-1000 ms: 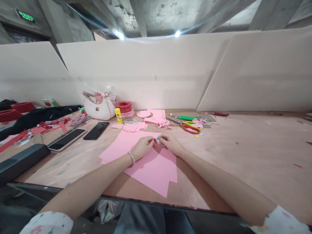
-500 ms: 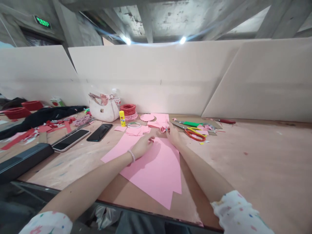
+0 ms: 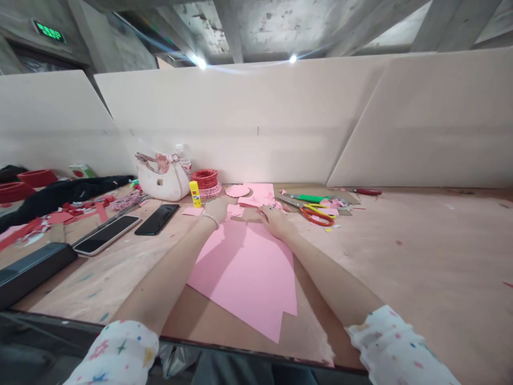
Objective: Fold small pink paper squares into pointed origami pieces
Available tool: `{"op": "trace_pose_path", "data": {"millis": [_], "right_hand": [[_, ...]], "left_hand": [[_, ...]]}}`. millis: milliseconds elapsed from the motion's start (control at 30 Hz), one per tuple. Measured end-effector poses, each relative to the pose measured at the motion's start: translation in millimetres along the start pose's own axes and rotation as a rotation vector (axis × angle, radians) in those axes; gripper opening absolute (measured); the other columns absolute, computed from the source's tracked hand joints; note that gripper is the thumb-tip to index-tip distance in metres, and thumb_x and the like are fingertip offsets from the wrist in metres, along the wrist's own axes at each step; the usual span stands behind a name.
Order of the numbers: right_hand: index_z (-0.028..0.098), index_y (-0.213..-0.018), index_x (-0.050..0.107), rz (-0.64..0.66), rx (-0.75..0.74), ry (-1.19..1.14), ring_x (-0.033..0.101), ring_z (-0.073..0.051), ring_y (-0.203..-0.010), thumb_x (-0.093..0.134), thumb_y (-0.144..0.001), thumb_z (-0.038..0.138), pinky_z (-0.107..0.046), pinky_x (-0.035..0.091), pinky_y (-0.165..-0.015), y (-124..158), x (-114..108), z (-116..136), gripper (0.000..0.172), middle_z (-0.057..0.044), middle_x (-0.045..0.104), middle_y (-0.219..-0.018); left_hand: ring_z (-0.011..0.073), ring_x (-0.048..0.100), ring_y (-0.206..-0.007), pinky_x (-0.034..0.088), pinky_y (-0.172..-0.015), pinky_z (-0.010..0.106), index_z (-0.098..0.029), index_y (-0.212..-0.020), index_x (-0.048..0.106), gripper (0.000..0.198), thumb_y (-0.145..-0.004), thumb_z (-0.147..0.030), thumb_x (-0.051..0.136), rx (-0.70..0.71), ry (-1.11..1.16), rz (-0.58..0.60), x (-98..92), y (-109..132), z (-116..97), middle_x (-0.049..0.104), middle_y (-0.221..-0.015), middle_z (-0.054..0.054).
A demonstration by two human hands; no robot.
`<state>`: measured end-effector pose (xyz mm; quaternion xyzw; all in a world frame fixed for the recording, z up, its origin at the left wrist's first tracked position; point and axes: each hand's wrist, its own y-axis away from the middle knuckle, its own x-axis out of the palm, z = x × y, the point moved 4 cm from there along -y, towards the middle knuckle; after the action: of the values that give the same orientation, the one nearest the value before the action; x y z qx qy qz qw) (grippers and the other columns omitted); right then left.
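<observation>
A person is working at a wide wooden table, seen from their own head, with both bare forearms reaching forward. A large pink paper sheet [image 3: 244,272] with a stepped, cut edge is lying directly under the arms, its point aiming at 6 o'clock toward the table's near edge. The two hands are apart, resting at the sheet's far edge. The left hand [image 3: 215,209], wearing a beaded bracelet [image 3: 209,218], is curled over at 11 o'clock, beside small pink paper squares [image 3: 234,210]; its fingers are tucked out of sight, so I cannot tell whether it is gripping anything. The right hand [image 3: 276,222] is reaching toward 12 o'clock with its fingers bent down among pink paper scraps [image 3: 266,202]. Whether it is pinching a scrap is too small to tell.

Beyond the hands, a scalloped pink paper circle [image 3: 237,191] is lying at 12 o'clock. Orange-handled scissors [image 3: 316,216] are sitting at 1 o'clock, and a yellow glue stick [image 3: 195,193] is standing at 11 o'clock. Two phones [image 3: 157,219] are lying at 10 o'clock.
</observation>
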<state>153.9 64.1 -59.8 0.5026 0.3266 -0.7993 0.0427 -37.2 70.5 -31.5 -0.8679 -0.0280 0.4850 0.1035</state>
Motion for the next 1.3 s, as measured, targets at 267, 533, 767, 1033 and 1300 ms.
{"op": "trace_pose_path", "data": {"millis": [267,533,767,1033,1300], "right_hand": [[0.017,-0.121,0.043,-0.074,0.033,-0.342,0.052,-0.013,-0.069,0.041,-0.075,0.014,-0.026,0.041,-0.068,-4,8,1,0.045,-0.005,0.061,-0.09],[0.015,-0.085,0.062,-0.111,0.147,-0.715,0.053,-0.015,-0.077,0.049,-0.069,0.019,-0.03,0.041,-0.075,-7,8,-9,0.021,-0.006,0.063,-0.09],[0.014,-0.078,0.058,-0.033,0.23,-0.896,0.053,-0.012,-0.068,0.055,-0.066,0.027,-0.025,0.043,-0.064,-7,17,-11,0.018,-0.001,0.06,-0.073],[0.017,-0.088,0.054,0.037,0.31,-1.264,0.052,-0.009,-0.06,0.062,-0.062,0.034,-0.023,0.043,-0.057,-7,29,-11,0.032,0.001,0.057,-0.072],[0.016,-0.076,0.056,0.106,0.298,-1.358,0.052,-0.008,-0.057,0.066,-0.06,0.033,-0.022,0.042,-0.055,-4,28,-6,0.025,0.002,0.057,-0.068]], "left_hand": [[0.0129,0.056,-0.064,0.044,-0.061,0.023,-0.011,-0.073,0.057,0.014,-0.07,-0.023,0.05,0.016,0.437,0.04,12.3,-25,-12,0.057,-0.066,0.004],[0.0096,0.057,-0.065,0.047,-0.063,0.023,-0.011,-0.075,0.05,0.016,-0.068,-0.024,0.054,0.002,0.84,0.274,57.6,-16,-5,0.056,-0.067,0.002],[0.0091,0.055,-0.057,0.042,-0.049,0.018,-0.01,-0.078,0.057,0.026,-0.055,-0.017,0.066,-0.005,0.877,0.593,43.6,7,-4,0.061,-0.072,0.004],[0.007,0.049,-0.048,0.032,-0.04,0.016,-0.012,-0.083,0.066,0.025,-0.064,-0.028,0.06,0.094,0.5,0.748,47.0,12,-24,0.062,-0.065,0.004],[0.0076,0.046,-0.047,0.029,-0.04,0.017,-0.016,-0.087,0.064,0.027,-0.063,-0.027,0.058,0.163,0.418,0.753,44.8,16,-38,0.059,-0.062,0.0]]}}
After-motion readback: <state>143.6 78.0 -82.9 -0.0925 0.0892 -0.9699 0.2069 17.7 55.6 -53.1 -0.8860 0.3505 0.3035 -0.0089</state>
